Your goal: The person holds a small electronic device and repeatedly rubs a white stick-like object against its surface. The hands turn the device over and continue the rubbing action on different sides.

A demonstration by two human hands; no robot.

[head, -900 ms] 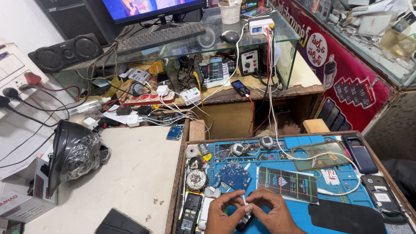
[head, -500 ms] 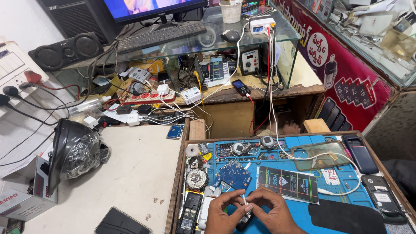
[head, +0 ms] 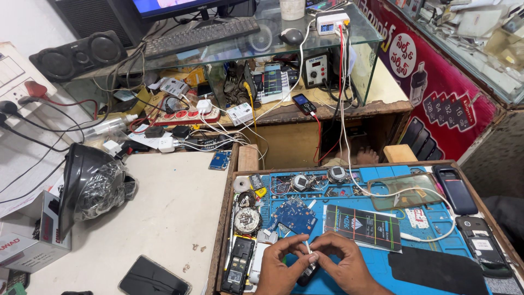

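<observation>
Edges: blue repair mat (head: pixel 436 218) sat inside a wooden tray rim (head: pixel 225 218), crowded with parts.
Open room: pale surface (head: pixel 174 218) lay mostly bare to the left.
Left hand (head: pixel 281 267): near edge, fingers curled, pinching a thin white tool (head: pixel 308 248).
Right hand (head: pixel 344 262): touching the left, fingers closed on the same tool above a dark phone (head: pixel 305 274).
Signs: red banner (head: pixel 436 82), far right.
</observation>
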